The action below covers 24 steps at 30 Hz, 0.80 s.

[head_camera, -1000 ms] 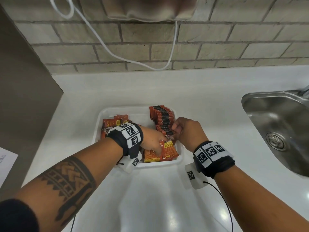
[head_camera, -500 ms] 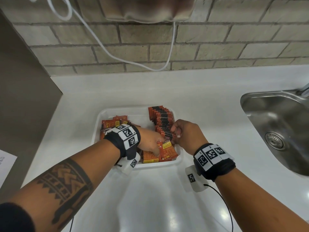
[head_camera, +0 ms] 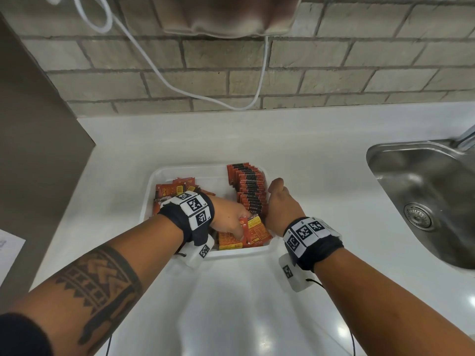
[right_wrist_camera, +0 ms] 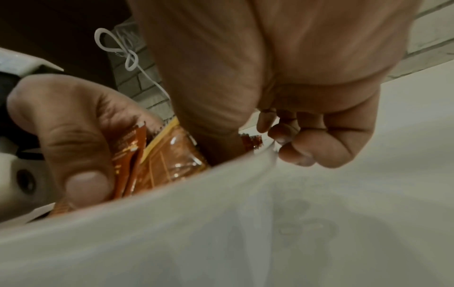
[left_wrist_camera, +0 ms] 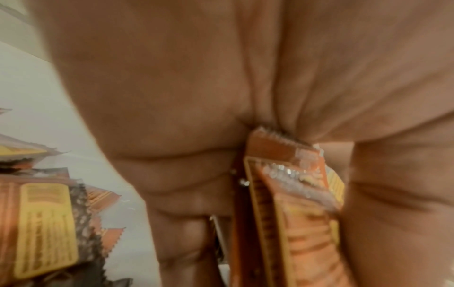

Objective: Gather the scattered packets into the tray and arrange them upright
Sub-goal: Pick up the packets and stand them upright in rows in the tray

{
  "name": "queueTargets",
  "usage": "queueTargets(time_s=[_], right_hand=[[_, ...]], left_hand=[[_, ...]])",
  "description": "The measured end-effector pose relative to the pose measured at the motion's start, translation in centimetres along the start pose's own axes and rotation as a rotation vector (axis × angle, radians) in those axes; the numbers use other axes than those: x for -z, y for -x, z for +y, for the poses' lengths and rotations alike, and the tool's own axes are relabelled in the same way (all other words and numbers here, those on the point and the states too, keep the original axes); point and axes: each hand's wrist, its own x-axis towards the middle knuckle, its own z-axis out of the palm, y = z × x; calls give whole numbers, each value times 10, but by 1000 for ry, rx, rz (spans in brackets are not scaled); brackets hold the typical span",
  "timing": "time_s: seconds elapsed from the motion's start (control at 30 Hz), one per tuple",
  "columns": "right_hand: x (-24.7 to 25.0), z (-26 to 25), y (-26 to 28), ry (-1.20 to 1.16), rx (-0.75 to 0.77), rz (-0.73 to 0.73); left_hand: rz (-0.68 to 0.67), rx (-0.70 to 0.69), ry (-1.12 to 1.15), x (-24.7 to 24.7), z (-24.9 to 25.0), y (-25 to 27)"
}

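Observation:
A white tray (head_camera: 195, 168) sits on the counter. Along its right side stands an upright row of red packets (head_camera: 250, 188). Loose packets (head_camera: 174, 188) lie piled at its left, and more lie flat at the front. My left hand (head_camera: 240, 227) is in the tray's front part and pinches a few orange-red packets (head_camera: 254, 224) on edge between thumb and fingers; they show close up as packets (left_wrist_camera: 294, 203). My right hand (head_camera: 279, 199) straddles the tray's right wall (right_wrist_camera: 172, 213), thumb inside by the row, curled fingers (right_wrist_camera: 319, 143) outside the rim.
A steel sink (head_camera: 424, 201) is set into the counter at the right. A white cable (head_camera: 180, 91) hangs along the brick wall behind. A dark panel (head_camera: 38, 124) bounds the counter's left side, with a paper sheet (head_camera: 7, 250) below it.
My right hand has left the near end of the upright row and shifted right onto the tray's rim. My left hand keeps its hold on the packets at the front.

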Motion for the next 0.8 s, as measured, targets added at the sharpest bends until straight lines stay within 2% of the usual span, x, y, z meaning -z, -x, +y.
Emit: queueTargets(time_s=[0.27, 0.47, 0.8], right_hand=[[-6, 3, -3, -24, -43, 12], [-8, 9, -3, -48, -34, 15], [-7, 10, -7, -52, -52, -11]], left_hand=[[80, -15, 41, -2, -4, 12], [194, 94, -22, 6, -13, 31], [186, 120, -63, 9, -5, 20]])
